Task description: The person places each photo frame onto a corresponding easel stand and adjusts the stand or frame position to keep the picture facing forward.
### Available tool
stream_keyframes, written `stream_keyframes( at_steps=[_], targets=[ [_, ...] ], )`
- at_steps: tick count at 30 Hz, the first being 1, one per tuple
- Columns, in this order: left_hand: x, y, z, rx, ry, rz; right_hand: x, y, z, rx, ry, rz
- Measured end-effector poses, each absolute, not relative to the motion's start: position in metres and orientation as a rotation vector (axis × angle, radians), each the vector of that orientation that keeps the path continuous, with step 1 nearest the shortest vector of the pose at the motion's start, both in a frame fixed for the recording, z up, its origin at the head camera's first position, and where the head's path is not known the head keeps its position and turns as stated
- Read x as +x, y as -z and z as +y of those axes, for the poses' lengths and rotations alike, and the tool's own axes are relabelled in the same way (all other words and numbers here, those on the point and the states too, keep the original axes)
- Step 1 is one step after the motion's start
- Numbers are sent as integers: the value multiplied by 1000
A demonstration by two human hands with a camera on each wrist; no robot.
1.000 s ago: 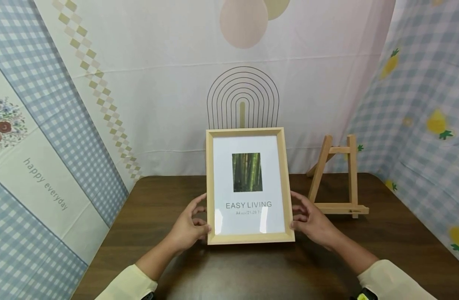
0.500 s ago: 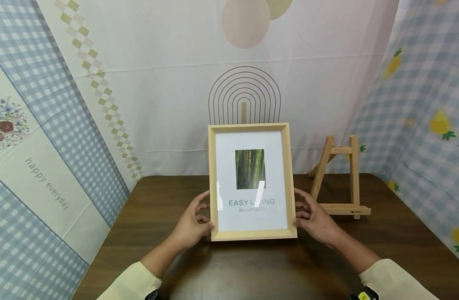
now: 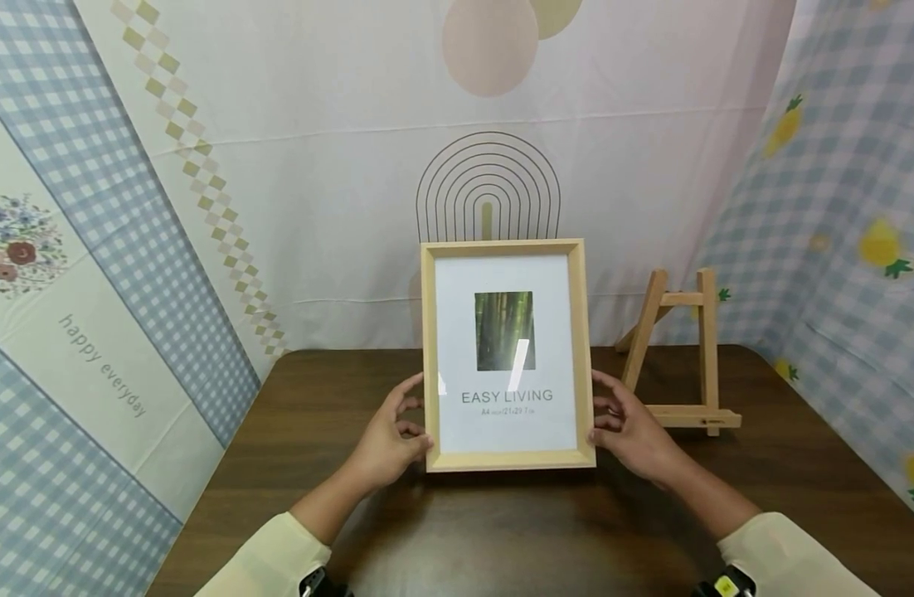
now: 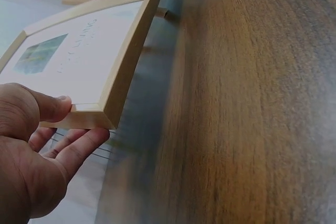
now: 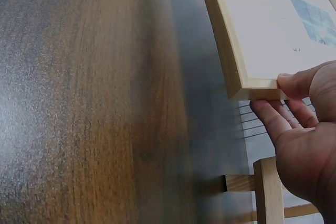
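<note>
A picture frame (image 3: pixel 508 461) in light wood stands nearly upright above the table, its front turned to me. Behind its glazing is a white sheet with a bamboo photo and the words EASY LIVING. My left hand (image 3: pixel 388 439) grips the frame's left side low down, thumb on the front edge. On the opposite side my right hand (image 3: pixel 634 433) holds it the same way. Both wrist views show the thumbs pressing the front rim, with fingers along the outer side and behind. In the left wrist view the frame's bottom edge (image 4: pixel 128 69) is raised off the tabletop.
A small wooden easel (image 3: pixel 707 356) stands at the right, just beyond my right hand. The dark wooden table (image 3: pixel 502 531) reaches back to a white printed cloth (image 3: pixel 337 232). Checked cloths hang along the left and right sides.
Both hands have raised the picture frame a little and shifted it slightly right. The reflection on its glazing has moved up. The easel stays where it was.
</note>
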State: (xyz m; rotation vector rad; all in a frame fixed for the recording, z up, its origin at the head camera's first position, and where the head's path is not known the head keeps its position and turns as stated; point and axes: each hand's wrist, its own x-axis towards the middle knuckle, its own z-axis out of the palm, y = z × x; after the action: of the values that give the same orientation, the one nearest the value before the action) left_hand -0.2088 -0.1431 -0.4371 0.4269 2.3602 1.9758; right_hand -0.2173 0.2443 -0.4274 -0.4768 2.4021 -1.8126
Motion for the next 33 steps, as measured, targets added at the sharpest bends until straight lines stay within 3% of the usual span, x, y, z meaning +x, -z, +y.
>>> stream_keyframes(
  at_steps=[33],
  targets=[
    [-221,428,-128,538,-1979,2411,-224,418,256,-501,1730,2584]
  ],
)
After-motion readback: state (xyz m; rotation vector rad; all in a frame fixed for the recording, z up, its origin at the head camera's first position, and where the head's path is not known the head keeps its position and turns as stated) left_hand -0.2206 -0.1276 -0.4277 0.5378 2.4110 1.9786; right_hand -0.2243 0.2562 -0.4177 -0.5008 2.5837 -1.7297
